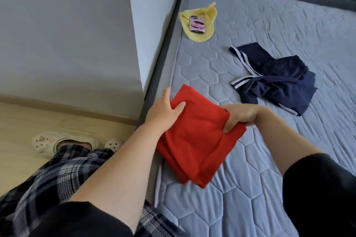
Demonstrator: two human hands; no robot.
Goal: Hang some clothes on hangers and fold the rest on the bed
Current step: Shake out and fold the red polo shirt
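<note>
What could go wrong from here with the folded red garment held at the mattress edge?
1. The left hand and right hand grip the folded red garment partly over the side edge of the grey quilted mattress; released there, it might slip to the floor or unfold.
2. The pink-cased phone lies on the yellow cloth near that edge; pulling the cloth could drop it.

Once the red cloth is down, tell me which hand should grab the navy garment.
Right, probably. The right hand grips the red cloth on the side nearest the navy garment; the left hand holds the opposite side, at the edge of the bed, farther off.
</note>
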